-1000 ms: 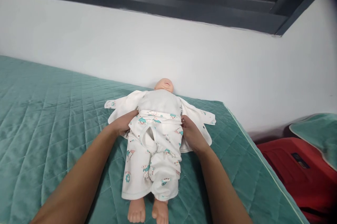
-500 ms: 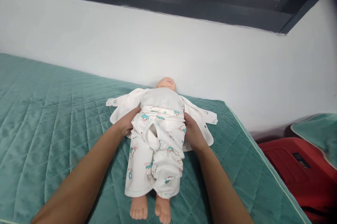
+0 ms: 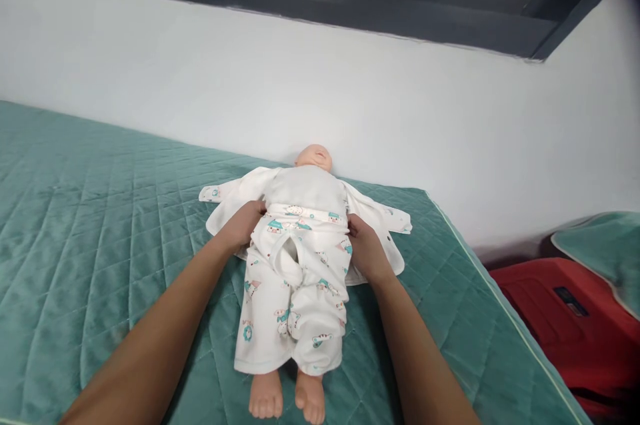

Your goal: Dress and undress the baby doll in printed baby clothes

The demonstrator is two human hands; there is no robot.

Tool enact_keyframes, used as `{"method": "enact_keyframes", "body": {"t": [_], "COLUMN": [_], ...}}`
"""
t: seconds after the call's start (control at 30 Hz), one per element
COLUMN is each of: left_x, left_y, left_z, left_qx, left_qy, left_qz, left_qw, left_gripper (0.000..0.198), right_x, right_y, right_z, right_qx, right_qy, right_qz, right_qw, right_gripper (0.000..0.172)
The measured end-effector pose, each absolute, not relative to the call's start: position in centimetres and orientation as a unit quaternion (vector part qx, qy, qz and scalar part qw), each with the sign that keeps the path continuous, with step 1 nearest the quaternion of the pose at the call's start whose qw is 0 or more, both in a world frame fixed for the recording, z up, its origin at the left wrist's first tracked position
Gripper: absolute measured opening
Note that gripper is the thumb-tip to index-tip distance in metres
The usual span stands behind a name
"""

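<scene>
A baby doll (image 3: 314, 157) lies on its back on a green quilted mattress (image 3: 100, 212), head toward the wall, bare feet toward me. It wears white printed trousers (image 3: 295, 292), and an unfastened white top (image 3: 235, 202) is spread out beneath it. My left hand (image 3: 240, 225) grips the trousers' waistband at the doll's left-side hip. My right hand (image 3: 364, 246) grips the waistband on the opposite side. Both hands have fingers curled into the fabric at waist height.
A white wall (image 3: 450, 145) runs right behind the doll's head, with a dark window frame (image 3: 350, 5) above. The mattress edge (image 3: 480, 285) drops off at the right. Beyond it sit a red case (image 3: 565, 325) and a green cushion (image 3: 600, 252).
The waistband has risen a little higher on the doll's belly, and both hands have shifted slightly toward the doll's head with it.
</scene>
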State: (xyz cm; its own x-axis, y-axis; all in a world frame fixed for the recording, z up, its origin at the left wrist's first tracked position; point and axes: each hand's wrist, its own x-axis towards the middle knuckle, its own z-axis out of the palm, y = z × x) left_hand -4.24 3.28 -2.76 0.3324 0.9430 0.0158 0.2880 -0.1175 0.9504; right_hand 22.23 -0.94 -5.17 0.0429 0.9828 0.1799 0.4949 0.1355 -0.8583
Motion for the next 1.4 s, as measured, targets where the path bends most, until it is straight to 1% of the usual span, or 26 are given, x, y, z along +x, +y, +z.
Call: {"method": "enact_keyframes", "body": {"t": [0.07, 0.2, 0.3, 0.4, 0.5, 0.6, 0.7, 0.83, 0.9, 1.03, 1.13, 1.2, 1.3, 1.37, 1.4], "left_x": [-4.5, -5.2, -5.7, -6.0, -6.1, -5.9, -5.6, -5.3, -5.2, -4.8, -4.5, -4.0, -2.9, -2.0, -1.7], "left_y": [3.4, 3.3, 3.2, 2.9, 2.5, 2.4, 2.5, 2.2, 2.0, 2.0, 3.1, 4.5, 6.9, 8.3, 8.8], "left_z": [-2.6, -2.1, -1.7, -1.2, -0.7, -0.6, -0.8, -0.9, -0.7, -0.3, 0.0, 0.1, -0.1, -0.6, -0.9], "left_qx": [0.661, 0.631, 0.613, 0.624, 0.666, 0.722, 0.778, 0.817, 0.826, 0.825, 0.801, 0.785, 0.765, 0.731, 0.706], "left_qy": [0.483, 0.486, 0.475, 0.459, 0.419, 0.373, 0.364, 0.394, 0.403, 0.374, 0.374, 0.392, 0.422, 0.434, 0.437], "left_qz": [0.344, 0.326, 0.348, 0.398, 0.413, 0.401, 0.392, 0.350, 0.332, 0.340, 0.366, 0.365, 0.368, 0.390, 0.399], "left_qw": [0.461, 0.509, 0.528, 0.492, 0.459, 0.423, 0.330, 0.235, 0.213, 0.253, 0.292, 0.311, 0.319, 0.354, 0.388], "left_gripper": [0.009, 0.014, 0.014, 0.013, 0.015, 0.022, 0.027, 0.022, 0.020, 0.023, 0.025, 0.025, 0.025, 0.027, 0.028], "right_x": [22.3, 22.5, 22.6, 22.1, 21.3, 20.9, 21.1, 21.5, 21.5, 21.3, 21.0, 20.8, 20.5, 20.5, 20.5], "right_y": [-1.0, -1.1, -1.1, -1.5, -2.0, -2.3, -2.3, -2.3, -2.3, -2.4, -2.1, -1.4, 0.6, 2.3, 3.0], "right_z": [-5.1, -4.6, -4.0, -3.2, -2.4, -2.1, -2.1, -1.9, -1.8, -1.6, -1.5, -1.4, -1.3, -1.5, -1.6], "right_qx": [-0.600, -0.623, -0.638, -0.601, -0.521, -0.467, -0.453, -0.467, -0.478, -0.465, -0.461, -0.485, -0.559, -0.588, -0.585], "right_qy": [-0.623, -0.594, -0.566, -0.566, -0.606, -0.670, -0.705, -0.734, -0.746, -0.776, -0.784, -0.770, -0.716, -0.666, -0.640], "right_qz": [0.285, 0.282, 0.263, 0.247, 0.243, 0.221, 0.207, 0.207, 0.203, 0.186, 0.170, 0.162, 0.150, 0.190, 0.236], "right_qw": [0.414, 0.423, 0.451, 0.507, 0.549, 0.533, 0.505, 0.447, 0.418, 0.382, 0.380, 0.382, 0.391, 0.418, 0.438], "right_gripper": [0.021, 0.015, 0.010, 0.011, 0.011, 0.009, 0.017, 0.023, 0.023, 0.020, 0.018, 0.019, 0.024, 0.027, 0.029]}}
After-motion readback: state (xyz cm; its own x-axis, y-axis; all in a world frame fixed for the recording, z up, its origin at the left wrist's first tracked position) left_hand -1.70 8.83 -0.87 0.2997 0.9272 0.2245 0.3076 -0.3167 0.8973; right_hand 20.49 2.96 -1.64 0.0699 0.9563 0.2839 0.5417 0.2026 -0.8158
